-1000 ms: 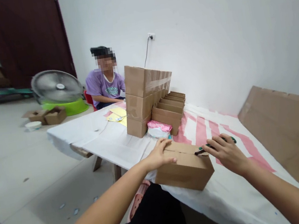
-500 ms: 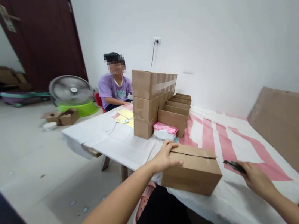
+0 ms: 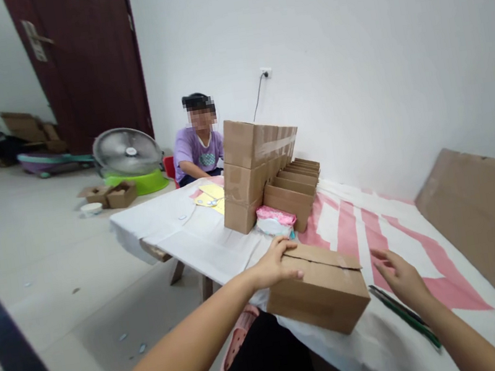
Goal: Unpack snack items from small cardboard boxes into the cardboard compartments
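A closed cardboard box [image 3: 316, 294] lies at the near edge of the cloth-covered table, a dark slit running between its top flaps. My left hand [image 3: 281, 265] holds the box's left end, thumb and fingers gripping across the top. To the box's right, my right hand [image 3: 397, 274] hovers over the cloth with fingers apart and nothing in them. Just below that hand, a slim dark-and-green tool, apparently a box cutter [image 3: 407, 317], rests on the table beside the box.
Stacked taped boxes [image 3: 243, 176] and a row of open boxes [image 3: 291, 197] stand farther back. A pink-and-white soft pack [image 3: 276, 221] sits before them. Another person [image 3: 197, 149] is at the far side. A large cardboard sheet [image 3: 494, 234] leans at right; a fan [image 3: 128, 160] stands on the floor.
My right hand has let go of the box cutter, which now lies on the table, and has opened above it. My left hand stays on the box. The view has shifted slightly.
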`<state>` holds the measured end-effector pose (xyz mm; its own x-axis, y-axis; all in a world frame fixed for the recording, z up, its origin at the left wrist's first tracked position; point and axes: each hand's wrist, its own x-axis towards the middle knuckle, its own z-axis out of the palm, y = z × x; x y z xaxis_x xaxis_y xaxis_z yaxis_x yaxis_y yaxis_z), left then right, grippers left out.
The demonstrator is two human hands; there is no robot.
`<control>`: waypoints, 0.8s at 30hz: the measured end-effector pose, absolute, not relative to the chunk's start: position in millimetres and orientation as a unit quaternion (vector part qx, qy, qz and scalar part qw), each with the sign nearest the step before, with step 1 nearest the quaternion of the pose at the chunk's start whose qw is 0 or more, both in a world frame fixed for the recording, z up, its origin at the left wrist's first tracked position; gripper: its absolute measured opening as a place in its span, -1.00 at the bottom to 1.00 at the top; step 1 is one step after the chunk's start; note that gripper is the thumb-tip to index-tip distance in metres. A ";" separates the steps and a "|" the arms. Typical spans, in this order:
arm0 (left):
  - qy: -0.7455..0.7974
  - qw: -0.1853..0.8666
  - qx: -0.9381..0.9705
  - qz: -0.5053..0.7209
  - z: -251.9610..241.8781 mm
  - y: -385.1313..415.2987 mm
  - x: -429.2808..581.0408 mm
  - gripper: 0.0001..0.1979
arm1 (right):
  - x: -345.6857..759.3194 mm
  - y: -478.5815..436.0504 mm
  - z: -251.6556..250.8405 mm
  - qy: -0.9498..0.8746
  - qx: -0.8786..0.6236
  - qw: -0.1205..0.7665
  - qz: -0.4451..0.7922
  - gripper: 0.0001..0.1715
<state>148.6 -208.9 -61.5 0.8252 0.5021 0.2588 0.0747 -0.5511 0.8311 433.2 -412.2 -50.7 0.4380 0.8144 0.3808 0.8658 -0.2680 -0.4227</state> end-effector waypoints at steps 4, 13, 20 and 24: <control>0.176 0.430 0.851 0.245 -61.3 -209.2 148.5 -0.19 | 394.1 -383.2 -18.9 -0.600 -0.735 0.305 0.083 -0.56; 0.183 0.422 0.857 0.233 -57.7 -211.1 149.0 -0.20 | 389.0 -366.3 -6.6 -0.617 -0.727 0.228 0.197 -0.69; 0.184 0.424 0.856 0.231 -58.5 -210.6 149.6 -0.21 | 383.4 -367.5 -12.8 -0.608 -0.731 0.237 0.200 -0.76; 0.179 0.428 0.854 0.236 -59.4 -209.8 149.8 -0.20 | 386.1 -368.5 -17.2 -0.633 -0.724 0.233 0.143 -0.62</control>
<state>149.8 -209.8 -59.4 0.8250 0.5069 0.2497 0.1029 -0.5693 0.8156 386.1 -368.5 -17.2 0.1573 0.9836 0.0882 0.8503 -0.0895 -0.5186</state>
